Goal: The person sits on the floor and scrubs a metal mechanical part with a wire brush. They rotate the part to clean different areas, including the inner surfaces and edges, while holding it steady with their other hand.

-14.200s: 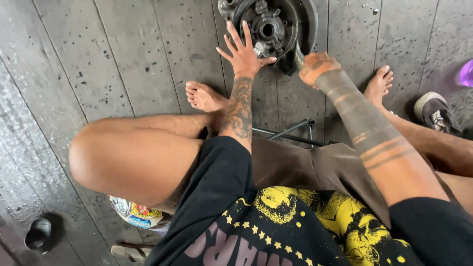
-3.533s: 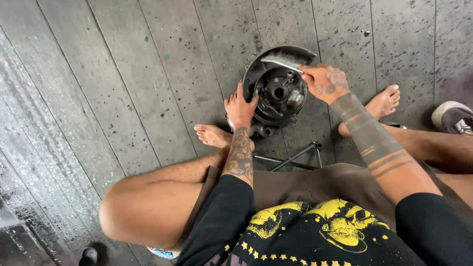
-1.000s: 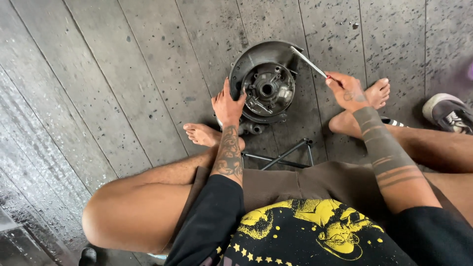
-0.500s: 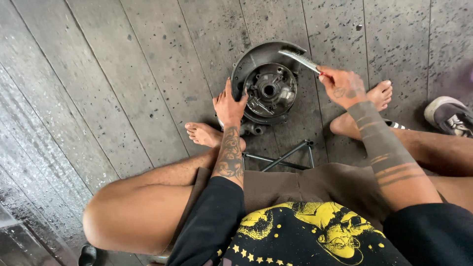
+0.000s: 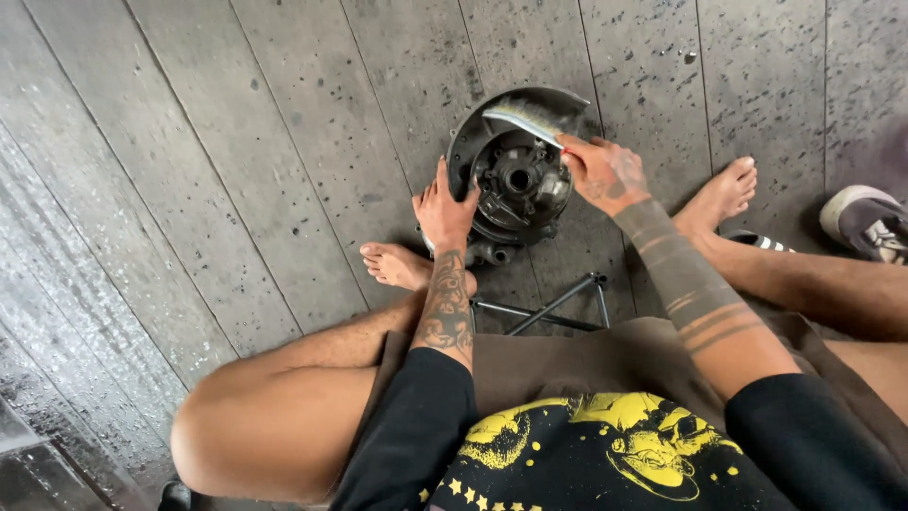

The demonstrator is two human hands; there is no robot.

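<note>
A round, dirty metal wheel hub with a backing plate (image 5: 515, 175) stands on the grey plank floor between my bare feet. My left hand (image 5: 445, 210) grips its left rim and steadies it. My right hand (image 5: 602, 174) holds a wire brush (image 5: 527, 119) by the handle. The bristles lie across the top edge of the hub.
A bent metal rod frame (image 5: 553, 308) lies on the floor just below the hub. My left foot (image 5: 402, 267) and right foot (image 5: 724, 194) flank it. A grey shoe (image 5: 865, 220) sits at the right edge. The floor at the left looks wet.
My right hand has carried the brush leftwards and up, from beside the hub onto its top rim. The left hand has stayed on the hub's left edge.
</note>
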